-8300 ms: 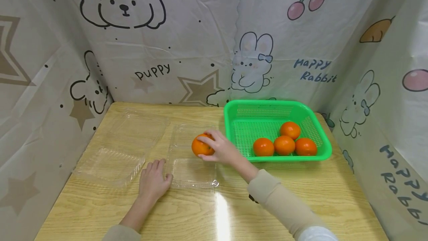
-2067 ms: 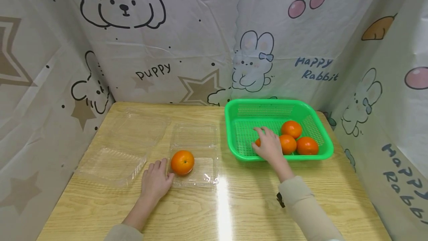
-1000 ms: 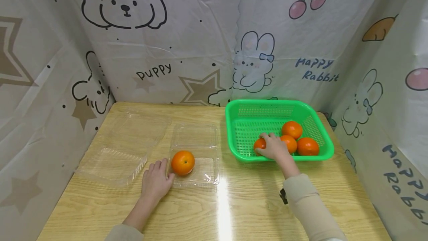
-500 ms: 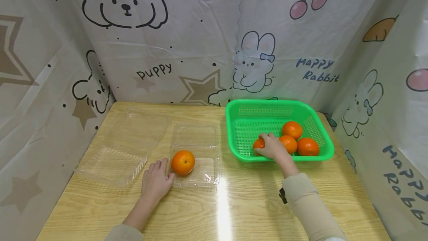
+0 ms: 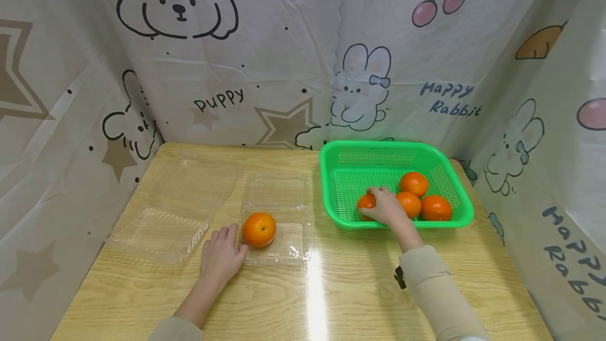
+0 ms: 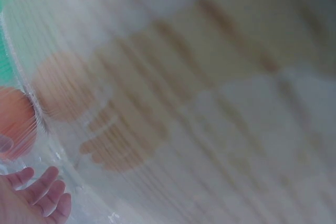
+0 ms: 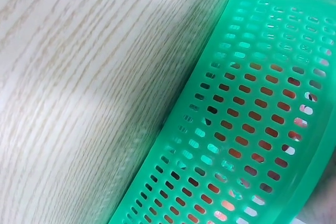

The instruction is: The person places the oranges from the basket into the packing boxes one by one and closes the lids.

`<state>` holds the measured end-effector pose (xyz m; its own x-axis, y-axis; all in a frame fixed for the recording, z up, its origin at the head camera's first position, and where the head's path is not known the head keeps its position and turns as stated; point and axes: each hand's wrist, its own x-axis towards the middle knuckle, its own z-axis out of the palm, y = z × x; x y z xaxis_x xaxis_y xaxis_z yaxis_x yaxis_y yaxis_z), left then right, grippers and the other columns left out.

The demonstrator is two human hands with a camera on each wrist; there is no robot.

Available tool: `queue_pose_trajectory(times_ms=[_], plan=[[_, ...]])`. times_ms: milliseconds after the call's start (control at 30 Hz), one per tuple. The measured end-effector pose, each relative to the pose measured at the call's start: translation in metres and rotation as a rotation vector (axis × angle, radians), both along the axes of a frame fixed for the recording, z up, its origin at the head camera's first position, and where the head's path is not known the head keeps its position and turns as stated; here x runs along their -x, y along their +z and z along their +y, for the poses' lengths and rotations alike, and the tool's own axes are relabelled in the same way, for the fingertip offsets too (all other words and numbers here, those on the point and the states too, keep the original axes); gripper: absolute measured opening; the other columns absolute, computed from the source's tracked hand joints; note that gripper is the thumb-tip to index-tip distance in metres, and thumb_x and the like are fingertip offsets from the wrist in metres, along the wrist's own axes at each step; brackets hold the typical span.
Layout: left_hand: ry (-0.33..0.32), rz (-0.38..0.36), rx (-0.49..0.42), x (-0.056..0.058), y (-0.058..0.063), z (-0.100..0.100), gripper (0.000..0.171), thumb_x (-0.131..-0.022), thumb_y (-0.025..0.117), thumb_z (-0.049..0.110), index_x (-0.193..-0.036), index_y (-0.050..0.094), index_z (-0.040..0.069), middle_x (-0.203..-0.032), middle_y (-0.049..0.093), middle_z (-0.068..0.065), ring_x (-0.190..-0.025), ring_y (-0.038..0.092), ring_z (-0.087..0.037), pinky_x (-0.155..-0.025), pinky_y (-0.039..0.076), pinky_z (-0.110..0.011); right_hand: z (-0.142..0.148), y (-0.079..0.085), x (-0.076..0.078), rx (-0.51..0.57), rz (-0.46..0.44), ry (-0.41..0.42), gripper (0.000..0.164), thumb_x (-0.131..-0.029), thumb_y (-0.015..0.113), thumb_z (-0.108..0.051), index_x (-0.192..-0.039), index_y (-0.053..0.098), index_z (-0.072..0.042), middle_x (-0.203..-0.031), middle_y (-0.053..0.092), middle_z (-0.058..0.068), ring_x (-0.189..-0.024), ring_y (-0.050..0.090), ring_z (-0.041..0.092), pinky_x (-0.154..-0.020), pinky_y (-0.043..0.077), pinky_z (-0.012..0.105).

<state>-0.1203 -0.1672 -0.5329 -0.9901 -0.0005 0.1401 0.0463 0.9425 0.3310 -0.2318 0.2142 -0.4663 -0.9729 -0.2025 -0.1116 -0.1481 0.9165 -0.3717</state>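
Observation:
My right hand [image 5: 385, 208] reaches into the green basket [image 5: 333, 220] and grips an orange [image 5: 365, 206] by its front wall; the hand covers part of the fruit. In the right wrist view the basket's slotted wall [image 7: 247, 103] hides most of that grip. A second orange [image 5: 259, 230] sits in the front left part of an opened clear plastic box [image 5: 284, 257]. My left hand [image 5: 220, 256] rests at the box's left edge, thumb against it, fingers loosely bent and holding nothing. The left wrist view shows this hand [image 6: 37, 198] close to an orange [image 6: 16, 121].
Several more oranges [image 5: 436, 208] lie in the basket's right half. A larger, opened clear plastic container [image 5: 161, 233] lies on the wooden table [image 5: 265, 304] left of the box. Printed cloth [image 5: 284, 57] encloses the table's back and sides.
The orange held over the clear box earlier now lies in it. My right hand has moved right to the basket and taken hold of another orange, shifting it slightly left. The left hand stays put.

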Motion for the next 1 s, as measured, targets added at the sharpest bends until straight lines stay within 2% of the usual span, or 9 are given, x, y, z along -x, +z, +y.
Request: queue_pose_trajectory(times_ms=[200,433,700,1000], plan=[[0.000,-0.004,0.002,0.000,-0.001,0.000,0.054,-0.079,0.054,0.029,-0.123,0.049,-0.001,-0.111,0.055,-0.020,-0.097,0.049,-0.035,-0.074,0.042,-0.047,-0.003,0.001,0.001,0.031,0.059,-0.010,0.057,-0.080,0.067,-0.034,-0.123,0.049,-0.002,-0.113,0.047,0.027,-0.098,0.049,0.042,-0.077,0.045,0.051],[-0.001,0.003,0.005,0.001,-0.002,0.000,0.054,-0.078,0.054,0.029,-0.122,0.049,-0.001,-0.111,0.055,-0.020,-0.095,0.049,-0.035,-0.072,0.042,-0.047,-0.007,0.003,0.000,0.090,0.113,-0.048,0.058,-0.079,0.067,-0.037,-0.125,0.048,-0.006,-0.117,0.044,0.024,-0.102,0.045,0.039,-0.076,0.046,0.051],[-0.001,0.014,0.005,0.001,-0.002,0.000,0.053,-0.078,0.054,0.028,-0.122,0.049,-0.001,-0.110,0.055,-0.020,-0.094,0.049,-0.035,-0.072,0.042,-0.047,-0.016,0.013,-0.001,0.171,0.188,-0.071,0.057,-0.079,0.067,-0.038,-0.124,0.048,-0.009,-0.119,0.042,0.020,-0.107,0.042,0.037,-0.074,0.047,0.051],[0.009,0.003,-0.001,0.001,-0.003,0.000,0.053,-0.078,0.054,0.029,-0.123,0.049,0.001,-0.110,0.055,-0.020,-0.097,0.049,-0.035,-0.073,0.042,-0.049,-0.030,0.025,-0.006,0.233,0.311,-0.050,0.054,-0.077,0.069,-0.037,-0.120,0.051,-0.009,-0.119,0.043,0.019,-0.107,0.041,0.037,-0.072,0.048,0.049]])
